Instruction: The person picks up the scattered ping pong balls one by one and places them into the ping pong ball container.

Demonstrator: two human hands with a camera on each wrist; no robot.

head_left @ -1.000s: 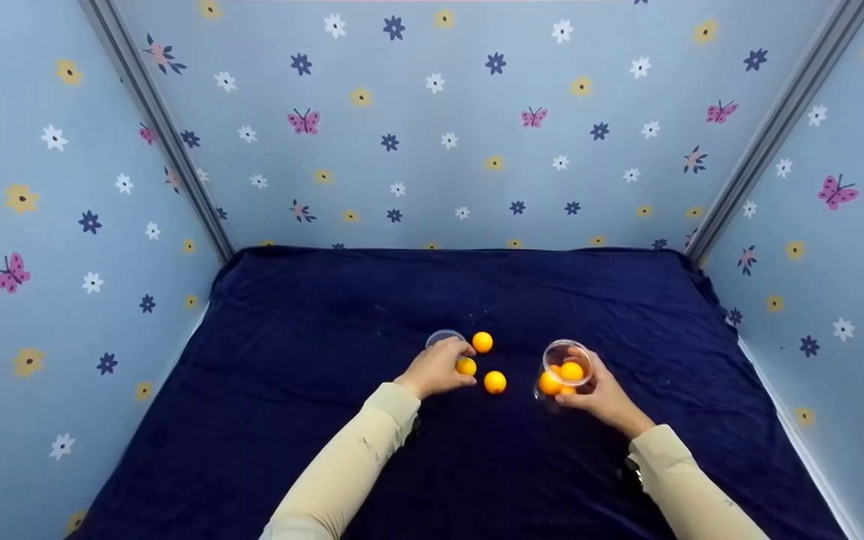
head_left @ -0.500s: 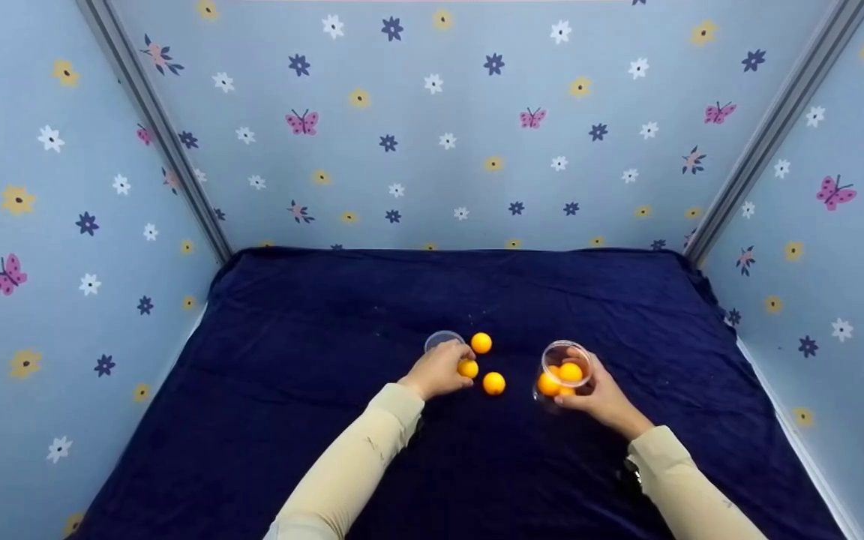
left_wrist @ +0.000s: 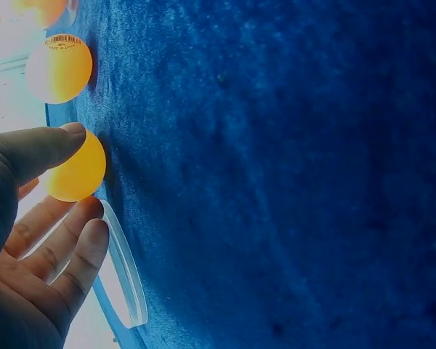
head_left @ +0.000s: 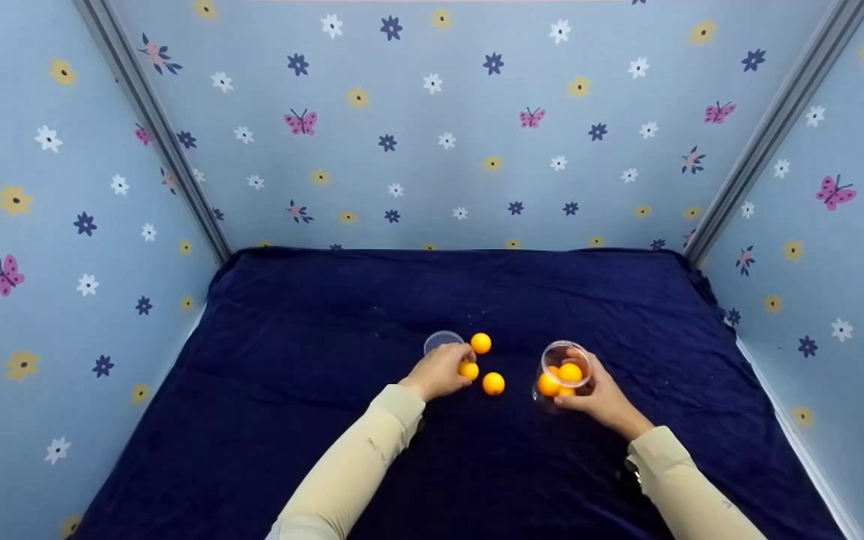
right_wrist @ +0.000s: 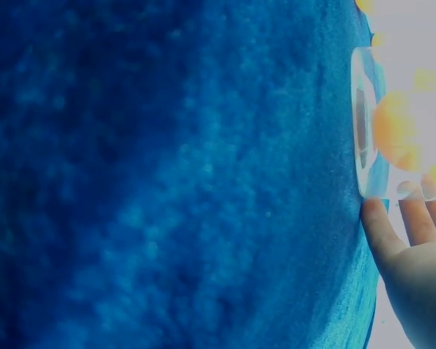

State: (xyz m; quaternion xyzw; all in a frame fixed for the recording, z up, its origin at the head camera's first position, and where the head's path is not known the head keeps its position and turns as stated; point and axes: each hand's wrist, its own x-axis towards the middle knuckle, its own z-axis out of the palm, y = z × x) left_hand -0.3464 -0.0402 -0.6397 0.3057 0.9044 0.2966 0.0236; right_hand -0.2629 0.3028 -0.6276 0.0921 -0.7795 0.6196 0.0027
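Left hand point(head_left: 438, 371) pinched orange ping-pong ball point(head_left: 468, 370) between thumb and fingers point(left_wrist: 73, 251), ball resting on dark blue cloth point(head_left: 372, 315) beside empty clear cup point(head_left: 441, 340). Right hand point(head_left: 598, 396) gripped clear cup of balls point(head_left: 565, 367), upright on cloth. Two loose balls lay between hands: far one point(head_left: 481, 343), near one point(head_left: 493, 383).
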